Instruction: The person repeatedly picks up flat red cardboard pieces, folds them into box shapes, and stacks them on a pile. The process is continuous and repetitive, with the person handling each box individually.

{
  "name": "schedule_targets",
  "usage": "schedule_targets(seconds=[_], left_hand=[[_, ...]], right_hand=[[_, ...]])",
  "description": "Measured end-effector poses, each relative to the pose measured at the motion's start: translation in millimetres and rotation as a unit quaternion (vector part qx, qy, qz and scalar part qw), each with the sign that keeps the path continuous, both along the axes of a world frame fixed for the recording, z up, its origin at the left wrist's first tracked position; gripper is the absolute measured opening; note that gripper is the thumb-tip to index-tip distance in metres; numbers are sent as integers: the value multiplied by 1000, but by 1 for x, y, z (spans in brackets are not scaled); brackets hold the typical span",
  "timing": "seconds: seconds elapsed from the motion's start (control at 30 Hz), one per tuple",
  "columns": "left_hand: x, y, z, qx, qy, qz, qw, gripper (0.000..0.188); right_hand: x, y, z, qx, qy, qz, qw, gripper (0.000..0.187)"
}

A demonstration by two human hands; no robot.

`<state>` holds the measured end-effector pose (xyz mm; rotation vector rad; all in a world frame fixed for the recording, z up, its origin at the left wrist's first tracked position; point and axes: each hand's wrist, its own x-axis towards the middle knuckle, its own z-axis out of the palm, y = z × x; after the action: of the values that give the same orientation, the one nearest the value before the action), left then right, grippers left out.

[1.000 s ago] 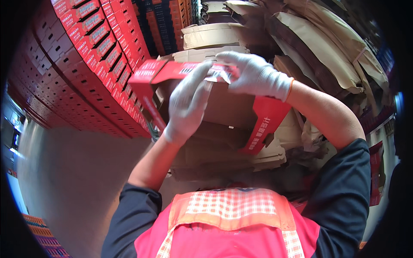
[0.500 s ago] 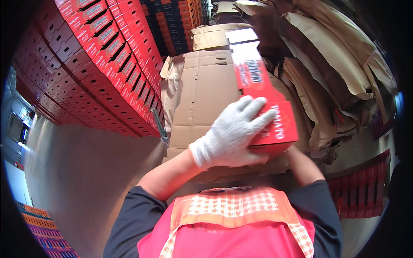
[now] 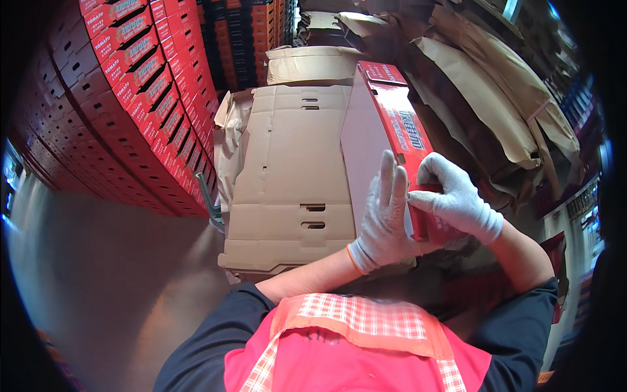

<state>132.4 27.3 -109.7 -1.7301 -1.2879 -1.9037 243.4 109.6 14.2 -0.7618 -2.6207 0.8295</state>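
Observation:
A red carton stands on edge at the right of a stack of flat brown cardboard blanks. Its plain pale side faces left, and its printed red side runs away from me. My left hand, in a whitish knit glove, lies against the carton's near left part with fingers stretched out and pointing away. Gloved alike, my right hand bends its fingers and thumb round the near end of the carton. The carton's lower near corner is partly hidden behind my hands.
Tall stacks of red tomato cartons rise at the left. Brown paper-wrapped bundles lean on the right, with another wrapped bundle behind the blanks. A grey-green metal handle sticks up beside the blanks at the left.
The carton has turned from lying over the blanks to standing on edge, its pale side now showing. My left hand has moved off its top onto its side; my right hand has come into view.

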Motion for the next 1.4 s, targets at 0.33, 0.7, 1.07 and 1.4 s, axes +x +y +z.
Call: schedule_targets(seconds=[0.33,0.7,1.07,1.4], left_hand=[[12,-8,-8,-226,-269,-290,890,105],[-114,-110,-56,-55,24,16,998,76],[-169,-216,-187,-291,-220,183,913,60],[-67,-197,-214,-332,-300,-123,886,34]], right_hand=[[-70,8,-20,262,31,208,942,10],[-131,-61,-7,107,192,308,926,29],[-133,-71,-198,227,-35,182,956,80],[78,-174,-51,352,27,-11,936,68]])
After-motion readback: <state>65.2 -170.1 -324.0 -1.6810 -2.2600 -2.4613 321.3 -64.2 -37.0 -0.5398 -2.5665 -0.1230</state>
